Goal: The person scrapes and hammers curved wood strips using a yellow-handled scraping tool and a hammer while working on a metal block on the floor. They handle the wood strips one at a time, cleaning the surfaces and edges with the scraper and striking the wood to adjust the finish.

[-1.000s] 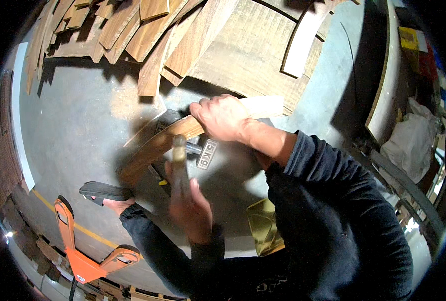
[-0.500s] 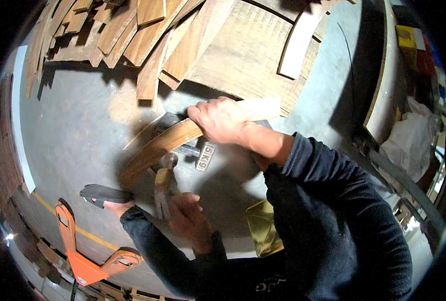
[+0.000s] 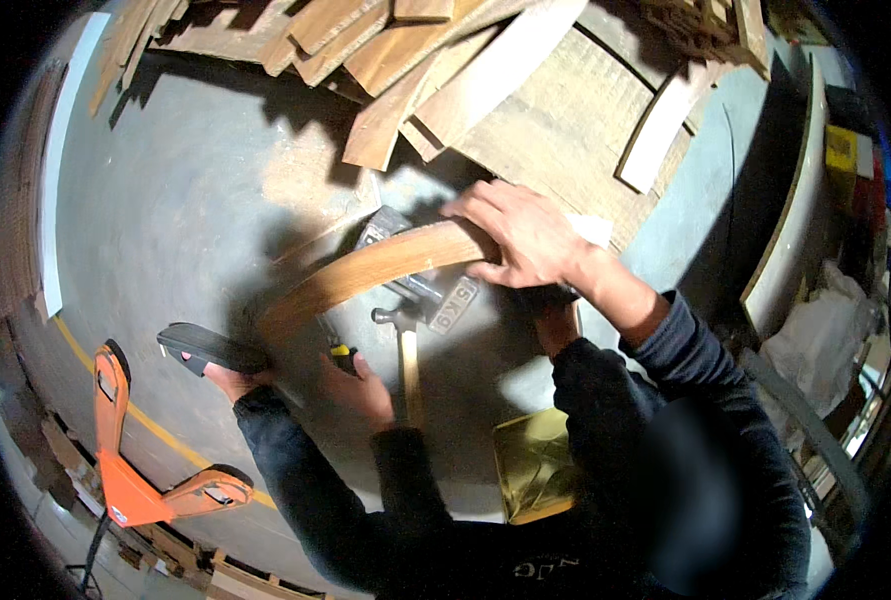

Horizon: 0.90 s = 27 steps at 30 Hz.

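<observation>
A curved wooden piece (image 3: 365, 268) slants above the floor, its lower left end near my sandalled left foot (image 3: 210, 350). Across its upper right part lies my right hand (image 3: 530, 235), closed around it with the fingers over the far edge. Beneath the wood is a grey metal weight (image 3: 455, 305) with raised markings, partly covered. My left hand (image 3: 360, 392) is closed on a small black-and-yellow hand tool (image 3: 342, 351) below the wood; its exact kind is unclear. Right beside that hand, a claw hammer (image 3: 409, 365) with a pale wooden handle lies on the floor.
Stacked wooden boards (image 3: 395, 60) fill the far side, beside a broad wooden panel (image 3: 535, 120). A gold-coloured tray (image 3: 535, 470) lies near my legs. An orange forked frame (image 3: 135, 490) stands at lower left. White plastic sheeting (image 3: 820, 320) lies at the right.
My left hand has let go of the hammer, which now lies on the floor, and holds the black-and-yellow tool. My right hand and the wood appear farther right as the view has shifted.
</observation>
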Available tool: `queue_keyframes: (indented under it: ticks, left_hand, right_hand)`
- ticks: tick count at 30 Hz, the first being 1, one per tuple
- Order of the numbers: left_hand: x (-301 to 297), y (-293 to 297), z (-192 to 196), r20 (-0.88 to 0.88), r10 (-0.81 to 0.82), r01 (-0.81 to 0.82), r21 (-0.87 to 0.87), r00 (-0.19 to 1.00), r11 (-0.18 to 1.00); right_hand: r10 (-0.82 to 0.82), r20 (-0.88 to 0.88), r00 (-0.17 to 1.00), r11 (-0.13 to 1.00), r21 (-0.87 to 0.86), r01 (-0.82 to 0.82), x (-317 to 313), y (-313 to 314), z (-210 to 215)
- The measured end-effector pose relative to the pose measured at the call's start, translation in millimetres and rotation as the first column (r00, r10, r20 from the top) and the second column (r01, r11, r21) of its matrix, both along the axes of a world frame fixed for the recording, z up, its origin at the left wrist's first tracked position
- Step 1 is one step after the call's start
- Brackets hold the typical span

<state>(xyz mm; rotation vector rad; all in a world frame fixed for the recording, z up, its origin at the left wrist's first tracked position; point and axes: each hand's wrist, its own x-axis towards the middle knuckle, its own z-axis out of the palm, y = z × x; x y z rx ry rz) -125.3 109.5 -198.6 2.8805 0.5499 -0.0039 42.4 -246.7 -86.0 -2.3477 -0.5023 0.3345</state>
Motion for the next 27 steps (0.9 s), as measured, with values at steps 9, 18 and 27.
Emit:
queue_keyframes:
  ticks: [9,18,27]
  left_hand:
    - [20,-47,89,-0.120,0.659,-0.603,-0.549,0.742,0.579]
    - [100,-83,200,-0.150,-0.149,0.014,-0.658,0.977,0.753]
    - [96,-99,162,-0.117,-0.662,0.393,-0.724,0.741,0.567]
  right_hand:
    - [-0.035,-0.029,0.999,0.996,-0.084,0.032,-18,-25,15]
    - [0.293,0.173,0.940,0.929,-0.282,-0.238,8,-41,30]
    - [0.383,0.077,0.921,0.888,-0.306,-0.343,5,-29,14]
